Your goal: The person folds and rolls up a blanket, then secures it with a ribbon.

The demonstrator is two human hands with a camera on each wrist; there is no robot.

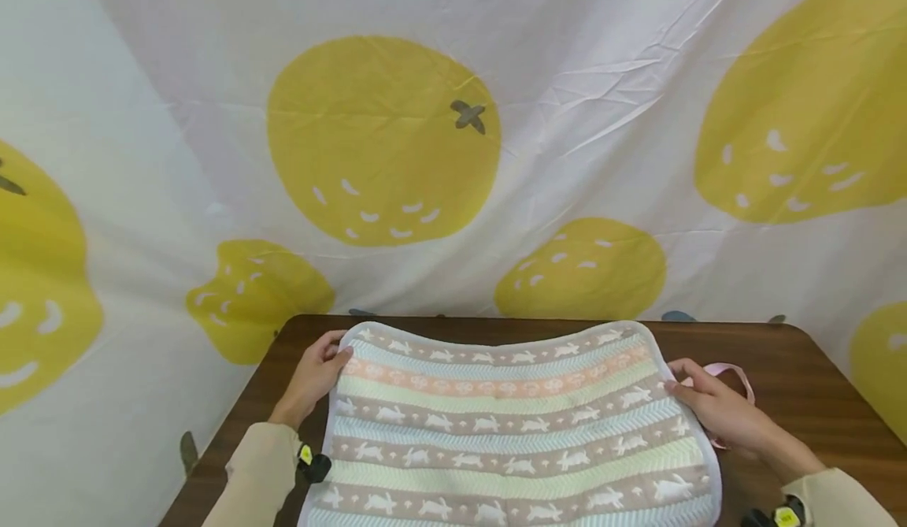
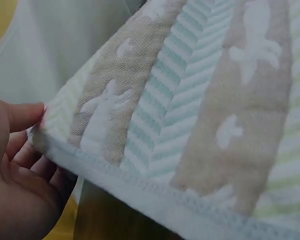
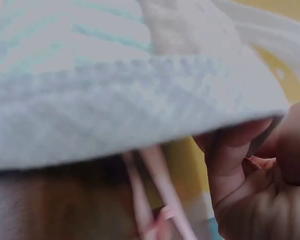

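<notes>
A striped cloth (image 1: 496, 432) with white rabbits and a pale grey edging is spread between both hands, its far corners rounded. My left hand (image 1: 317, 376) pinches the left edge between thumb and fingers; in the left wrist view that hand (image 2: 25, 170) has its thumb on top of the cloth (image 2: 155, 110). On the opposite edge, my right hand (image 1: 723, 409) pinches the border. The right wrist view shows curled fingers of that hand (image 3: 250, 175) beneath the cloth's edging (image 3: 115, 110). The near end of the cloth runs out of the head view.
A pink strap (image 1: 740, 377) forms a loop behind the right hand. Below the cloth is a dark brown wooden table (image 1: 801, 377) with rounded far corners. A white curtain (image 1: 588, 157) printed with yellow fruit hangs directly behind it.
</notes>
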